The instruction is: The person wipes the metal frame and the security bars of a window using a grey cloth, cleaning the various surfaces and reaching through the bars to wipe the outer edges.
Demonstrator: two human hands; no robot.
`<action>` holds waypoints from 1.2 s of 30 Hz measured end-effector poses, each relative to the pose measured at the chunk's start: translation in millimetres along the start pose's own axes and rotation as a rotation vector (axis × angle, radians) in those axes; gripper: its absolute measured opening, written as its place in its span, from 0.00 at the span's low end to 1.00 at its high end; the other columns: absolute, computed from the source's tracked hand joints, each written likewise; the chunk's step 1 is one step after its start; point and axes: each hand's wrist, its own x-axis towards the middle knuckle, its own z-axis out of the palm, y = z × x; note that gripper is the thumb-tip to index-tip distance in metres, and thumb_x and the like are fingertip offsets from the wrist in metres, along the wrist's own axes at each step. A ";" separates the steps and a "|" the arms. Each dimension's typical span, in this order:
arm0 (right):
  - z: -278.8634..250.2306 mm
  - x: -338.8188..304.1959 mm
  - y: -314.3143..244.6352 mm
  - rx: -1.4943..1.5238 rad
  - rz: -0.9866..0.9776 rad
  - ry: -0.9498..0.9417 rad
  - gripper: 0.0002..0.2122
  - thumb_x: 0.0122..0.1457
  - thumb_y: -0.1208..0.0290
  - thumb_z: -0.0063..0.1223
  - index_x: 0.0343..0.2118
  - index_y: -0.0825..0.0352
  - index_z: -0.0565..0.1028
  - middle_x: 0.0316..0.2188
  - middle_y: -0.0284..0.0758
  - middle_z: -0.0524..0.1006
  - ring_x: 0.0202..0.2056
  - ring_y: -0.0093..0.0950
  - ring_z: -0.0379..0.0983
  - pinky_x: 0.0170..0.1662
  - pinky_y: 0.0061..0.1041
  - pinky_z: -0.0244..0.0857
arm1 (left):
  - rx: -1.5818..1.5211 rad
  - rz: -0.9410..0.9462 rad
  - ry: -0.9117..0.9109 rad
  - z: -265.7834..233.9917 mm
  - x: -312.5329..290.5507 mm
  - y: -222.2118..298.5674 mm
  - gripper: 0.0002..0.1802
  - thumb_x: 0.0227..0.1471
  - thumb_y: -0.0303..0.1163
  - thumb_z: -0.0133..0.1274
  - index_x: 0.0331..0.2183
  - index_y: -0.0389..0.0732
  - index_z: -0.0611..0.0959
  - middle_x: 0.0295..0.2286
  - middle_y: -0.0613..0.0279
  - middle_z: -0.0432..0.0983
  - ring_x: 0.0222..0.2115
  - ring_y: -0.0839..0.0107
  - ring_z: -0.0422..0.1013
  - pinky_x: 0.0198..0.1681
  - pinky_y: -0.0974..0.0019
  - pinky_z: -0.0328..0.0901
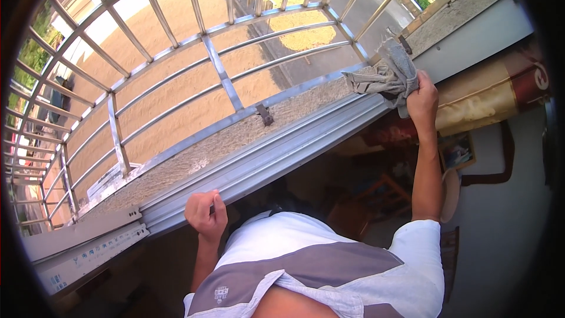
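Observation:
My right hand [422, 97] grips a crumpled grey cloth [400, 65] at the right end of the metal window track [265, 144]. The cloth is bunched up and rests against the track and the window frame beside it. My left hand [206, 215] is curled into a loose fist just on the near side of the track, towards its left end. Nothing shows in its fingers. The track is silvery grey, with long parallel grooves running between the two frame sides.
Beyond the track lies a rough concrete ledge [194, 168], with a cage of metal bars [220, 73] outside it. A small dark bracket [265, 115] sticks up from the ledge. A rolled-up red and gold curtain [477, 91] hangs at the right. Wooden furniture [376, 197] stands below, indoors.

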 end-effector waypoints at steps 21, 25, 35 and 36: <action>108.1 77.5 -118.0 1.445 0.426 -0.060 0.15 0.62 0.85 0.51 0.51 0.70 0.78 0.47 0.38 0.81 0.46 0.29 0.79 0.48 0.29 0.75 | 0.083 0.030 -0.003 3.9 0.3 -0.1 0.02 0.50 0.22 0.61 0.30 0.38 0.84 0.22 0.58 0.78 0.21 0.60 0.72 0.26 0.61 0.63; 58.7 59.9 -59.9 1.219 0.354 0.047 0.13 0.63 0.83 0.52 0.49 0.72 0.78 0.46 0.37 0.81 0.44 0.27 0.78 0.49 0.26 0.72 | 0.078 0.062 -0.016 3.2 2.7 1.2 0.02 0.51 0.21 0.60 0.30 0.38 0.84 0.23 0.57 0.78 0.21 0.60 0.72 0.26 0.61 0.63; 62.3 -34.1 101.1 -0.204 -0.186 -0.196 0.12 0.53 0.82 0.47 0.40 0.70 0.76 0.44 0.44 0.77 0.49 0.49 0.72 0.55 0.45 0.67 | 0.111 0.115 -0.048 5.7 6.2 1.7 0.02 0.51 0.24 0.61 0.29 0.39 0.83 0.22 0.59 0.77 0.21 0.61 0.72 0.25 0.61 0.63; 78.3 -51.4 101.1 -0.196 -0.272 -0.172 0.12 0.52 0.81 0.46 0.39 0.70 0.75 0.44 0.43 0.77 0.51 0.52 0.70 0.55 0.50 0.66 | 0.106 0.117 -0.049 5.5 6.8 1.8 0.02 0.51 0.24 0.61 0.29 0.39 0.83 0.22 0.59 0.77 0.21 0.61 0.72 0.25 0.61 0.63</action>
